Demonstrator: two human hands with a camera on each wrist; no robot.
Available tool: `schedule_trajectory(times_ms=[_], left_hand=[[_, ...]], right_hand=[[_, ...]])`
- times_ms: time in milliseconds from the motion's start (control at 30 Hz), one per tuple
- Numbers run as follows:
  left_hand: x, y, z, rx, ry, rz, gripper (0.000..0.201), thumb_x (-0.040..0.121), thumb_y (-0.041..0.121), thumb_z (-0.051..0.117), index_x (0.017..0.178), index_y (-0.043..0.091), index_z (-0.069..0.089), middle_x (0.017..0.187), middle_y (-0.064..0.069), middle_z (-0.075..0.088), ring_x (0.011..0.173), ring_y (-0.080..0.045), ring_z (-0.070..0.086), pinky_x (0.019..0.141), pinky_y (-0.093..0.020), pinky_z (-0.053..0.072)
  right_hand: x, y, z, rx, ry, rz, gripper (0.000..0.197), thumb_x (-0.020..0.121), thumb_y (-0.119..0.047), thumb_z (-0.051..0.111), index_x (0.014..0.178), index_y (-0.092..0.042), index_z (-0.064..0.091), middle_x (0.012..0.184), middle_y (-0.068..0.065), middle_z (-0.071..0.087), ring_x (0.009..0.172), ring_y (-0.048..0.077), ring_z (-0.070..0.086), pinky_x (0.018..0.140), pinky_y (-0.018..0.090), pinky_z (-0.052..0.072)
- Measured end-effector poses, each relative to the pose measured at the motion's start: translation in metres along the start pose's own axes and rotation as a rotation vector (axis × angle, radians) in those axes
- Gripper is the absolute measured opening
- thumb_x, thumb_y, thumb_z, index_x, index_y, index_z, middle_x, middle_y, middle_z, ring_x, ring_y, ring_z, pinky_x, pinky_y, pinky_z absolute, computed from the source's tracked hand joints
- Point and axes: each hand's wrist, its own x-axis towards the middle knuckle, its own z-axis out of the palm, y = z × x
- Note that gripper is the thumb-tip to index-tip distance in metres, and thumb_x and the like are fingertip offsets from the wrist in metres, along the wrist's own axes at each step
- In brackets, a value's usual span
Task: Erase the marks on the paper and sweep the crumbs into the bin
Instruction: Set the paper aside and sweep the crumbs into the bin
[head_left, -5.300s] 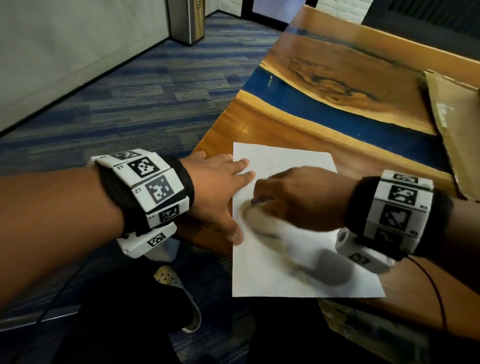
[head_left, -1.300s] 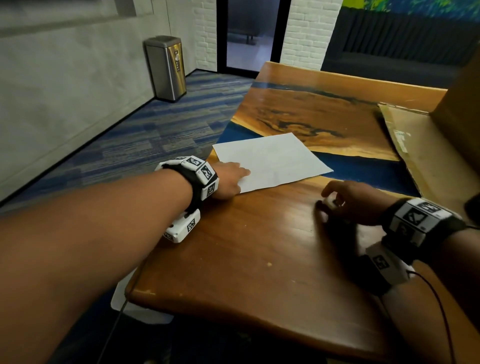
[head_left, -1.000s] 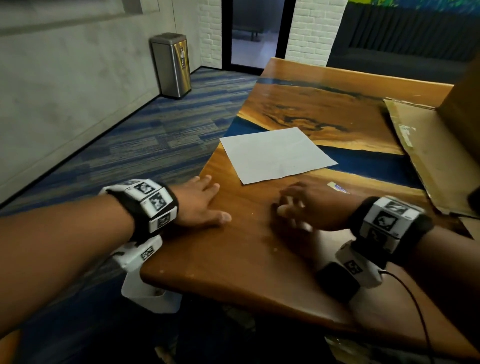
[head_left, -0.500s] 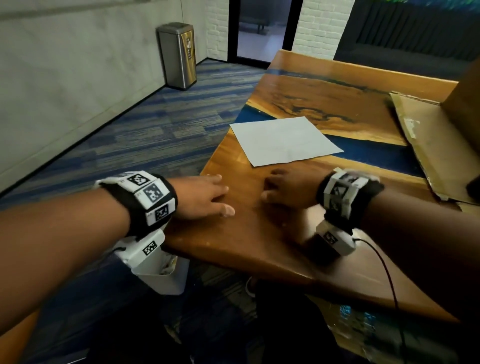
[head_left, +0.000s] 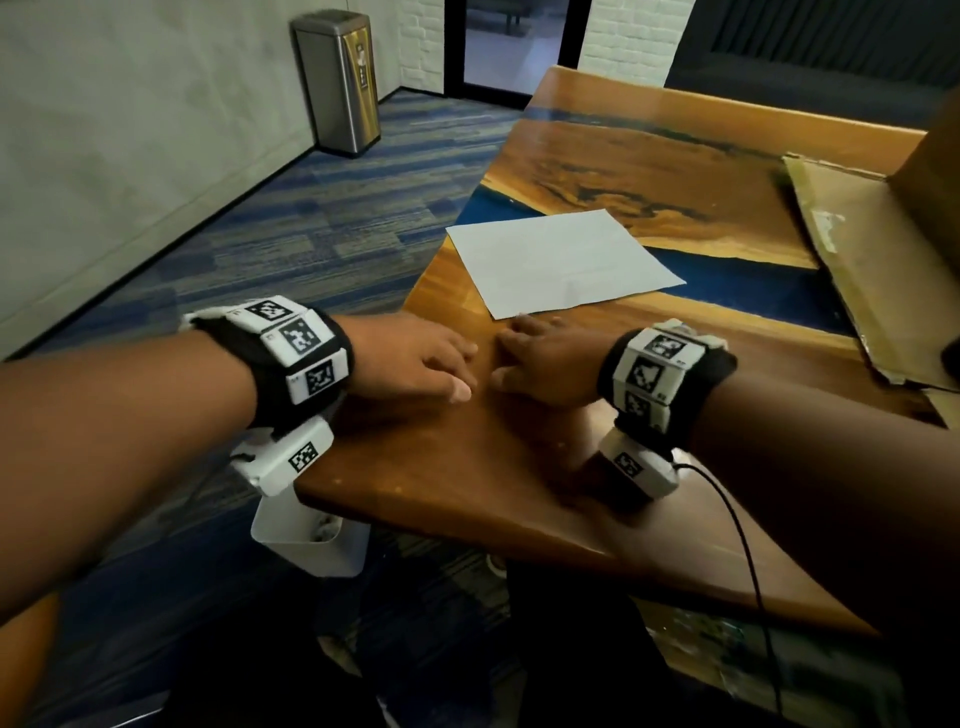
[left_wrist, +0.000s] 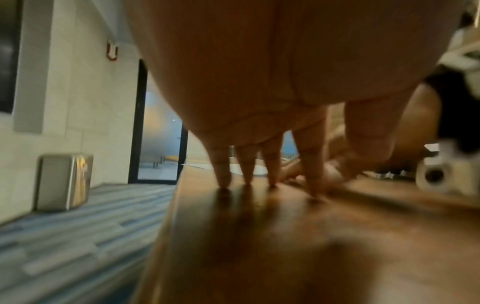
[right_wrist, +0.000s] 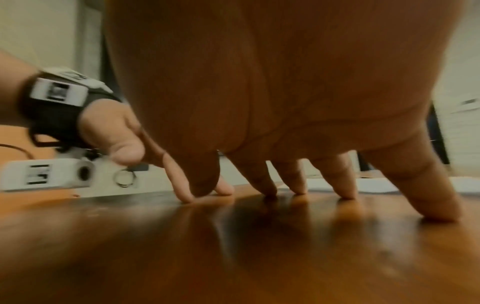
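A white sheet of paper (head_left: 561, 260) lies flat on the wooden table (head_left: 467, 467), just beyond both hands; no marks show on it. My left hand (head_left: 415, 361) rests palm down near the table's left edge, its straight fingertips (left_wrist: 223, 181) touching the wood. My right hand (head_left: 545, 364) sits beside it, fingers spread, with its fingertips (right_wrist: 345, 193) on the tabletop. Neither hand holds anything. A small white bin (head_left: 311, 535) stands on the floor below the table's near-left corner, under my left wrist. Crumbs are too small to make out.
A flattened cardboard box (head_left: 872, 270) lies on the table's right side. A steel trash can (head_left: 340, 83) stands by the far wall on the blue carpet (head_left: 285, 234). A cable (head_left: 748, 561) runs from my right wrist across the near table edge.
Both hands left the paper and came toward the near-left part of the table. In the last second the right hand slid left across the wood until it met the left hand.
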Motion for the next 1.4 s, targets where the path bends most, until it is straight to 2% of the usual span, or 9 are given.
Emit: schedule_trajectory(times_ms=[100,267,433,600,800,1067,1200,1300,1400], left_hand=[[-0.012,-0.007,0.003,-0.177,0.252,0.063,0.043,0.098,0.057,0.048,0.114,0.027,0.074,0.117,0.003,0.072,0.109,-0.014,0.064,0.098,-0.04,0.05],[-0.018,-0.005,0.024,0.051,-0.077,-0.099,0.075,0.092,0.071,0.035,0.158,0.039,0.023,0.169,0.011,0.002,0.155,-0.014,0.002,0.122,-0.042,0.008],[-0.039,0.006,0.023,-0.208,0.143,0.1,0.049,0.096,0.066,0.043,0.128,0.037,0.066,0.139,0.015,0.06,0.128,-0.004,0.053,0.114,-0.037,0.038],[-0.051,0.008,0.052,0.018,-0.061,-0.14,0.098,0.079,0.082,0.027,0.161,0.032,0.008,0.168,0.006,-0.012,0.154,-0.014,-0.009,0.122,-0.04,0.007],[-0.079,0.003,0.081,-0.35,0.175,0.118,0.069,0.089,0.071,0.042,0.15,0.039,0.043,0.162,0.025,0.022,0.145,0.016,0.011,0.12,-0.018,0.01],[-0.07,0.001,0.094,-0.184,0.247,-0.198,0.1,0.077,0.085,0.017,0.161,0.03,0.014,0.169,0.009,-0.005,0.152,-0.005,-0.007,0.12,-0.03,0.0],[-0.076,0.019,0.084,-0.17,0.225,-0.012,0.089,0.078,0.086,0.014,0.147,0.039,0.046,0.163,0.017,0.026,0.142,0.008,0.012,0.119,-0.023,0.005],[-0.069,0.019,0.068,-0.248,0.36,0.028,0.078,0.082,0.082,0.026,0.135,0.037,0.061,0.147,0.019,0.051,0.135,0.0,0.042,0.118,-0.039,0.033],[-0.051,0.022,0.047,-0.157,0.239,-0.089,0.075,0.088,0.077,0.038,0.154,0.04,0.034,0.165,0.016,0.022,0.15,-0.011,0.024,0.122,-0.042,0.022]], right_hand=[[-0.035,-0.025,0.012,-0.052,-0.086,-0.257,0.069,0.103,-0.056,0.031,0.16,-0.02,0.018,0.169,0.009,0.008,0.155,0.03,0.008,0.125,0.049,0.013],[-0.057,0.005,-0.004,0.301,0.067,-0.216,0.045,0.103,-0.052,0.038,0.145,-0.036,0.046,0.143,-0.006,0.054,0.124,0.013,0.051,0.102,0.035,0.04],[-0.051,0.018,0.027,0.007,-0.007,0.073,0.07,0.098,-0.064,0.037,0.156,-0.027,0.025,0.165,-0.002,0.018,0.15,0.033,0.023,0.118,0.049,0.03],[-0.104,-0.002,0.043,0.381,0.021,-0.283,0.07,0.09,-0.076,0.034,0.149,-0.038,0.034,0.155,-0.009,0.039,0.139,0.013,0.04,0.116,0.037,0.033],[-0.132,0.061,0.087,0.465,0.236,0.361,0.12,0.057,-0.102,0.021,0.143,-0.022,0.043,0.149,0.004,0.042,0.129,0.023,0.047,0.107,0.043,0.042],[-0.103,-0.057,0.112,0.351,0.24,0.151,0.1,0.078,-0.085,0.006,0.159,-0.026,0.008,0.169,0.004,-0.007,0.155,0.025,-0.009,0.123,0.056,0.0],[-0.114,-0.05,0.067,0.916,0.256,-0.167,0.087,0.083,-0.068,0.038,0.159,-0.026,0.025,0.16,-0.01,0.032,0.142,0.0,0.029,0.12,0.026,0.022],[-0.106,0.019,0.047,0.694,0.357,0.129,0.074,0.094,-0.059,0.046,0.156,-0.022,0.031,0.159,-0.001,0.037,0.137,0.013,0.045,0.104,0.021,0.03],[-0.092,0.066,0.053,0.335,0.117,0.365,0.086,0.085,-0.083,0.031,0.138,-0.017,0.046,0.144,0.01,0.047,0.108,0.017,0.052,0.089,0.03,0.043]])
